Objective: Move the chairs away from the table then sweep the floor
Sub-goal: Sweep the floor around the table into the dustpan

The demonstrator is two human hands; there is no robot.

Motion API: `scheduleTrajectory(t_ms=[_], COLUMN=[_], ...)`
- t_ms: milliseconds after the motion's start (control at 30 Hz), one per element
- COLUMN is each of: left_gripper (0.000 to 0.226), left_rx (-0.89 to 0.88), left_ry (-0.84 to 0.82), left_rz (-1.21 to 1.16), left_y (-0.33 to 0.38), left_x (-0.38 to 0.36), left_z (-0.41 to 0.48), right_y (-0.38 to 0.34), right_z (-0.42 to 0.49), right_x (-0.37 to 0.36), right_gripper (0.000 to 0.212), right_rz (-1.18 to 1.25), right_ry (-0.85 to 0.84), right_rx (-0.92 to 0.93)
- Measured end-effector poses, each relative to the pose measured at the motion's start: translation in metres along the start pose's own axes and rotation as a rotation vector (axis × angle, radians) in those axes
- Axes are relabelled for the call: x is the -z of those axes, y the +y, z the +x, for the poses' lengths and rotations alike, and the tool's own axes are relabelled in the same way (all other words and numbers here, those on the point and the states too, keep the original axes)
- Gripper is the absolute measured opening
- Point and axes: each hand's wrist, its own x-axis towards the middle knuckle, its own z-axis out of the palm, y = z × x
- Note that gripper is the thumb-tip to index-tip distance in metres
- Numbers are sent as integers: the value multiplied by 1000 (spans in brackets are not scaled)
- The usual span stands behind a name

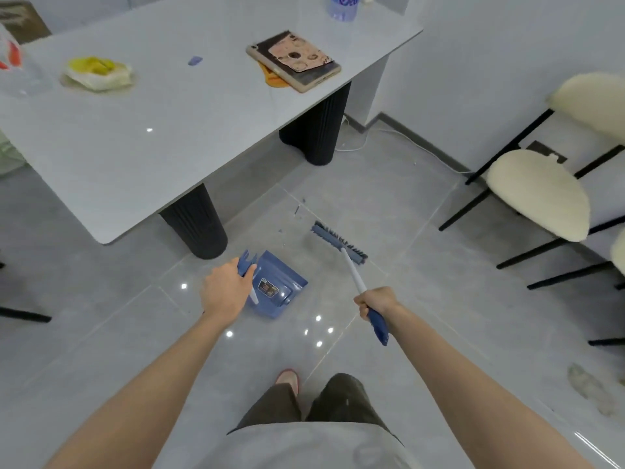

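Note:
My right hand (377,301) grips the white and blue handle of a broom (340,242), whose blue brush head rests on the grey tiled floor (389,211). My left hand (227,288) holds the handle of a blue dustpan (277,287) that sits on the floor to the left of the brush. Small bits of dirt (297,208) lie on the tiles just beyond the brush. Cream-cushioned chairs (537,192) with black legs stand off to the right by the wall, apart from the white table (142,130).
The table has black ribbed legs (198,221) close to the dustpan. On it lie a tablet (294,60), a yellow bag (98,72) and a bottle (343,6). A white cable (399,137) runs along the wall base. Another chair's black leg (23,314) shows at left.

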Motion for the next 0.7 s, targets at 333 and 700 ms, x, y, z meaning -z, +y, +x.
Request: scheduleTrajectory(t_ms=[333, 700], left_gripper=[39, 33], left_rx=[225, 463], left_ry=[22, 138], left_rz=[-46, -38], left_y=[86, 155], left_x=[-37, -62], left_z=[104, 172], right_y=[-169, -325], right_z=[141, 268], right_x=[25, 38], right_gripper=[14, 34], right_rz=[-232, -522], right_ry=[-64, -175], right_rx=[83, 166])
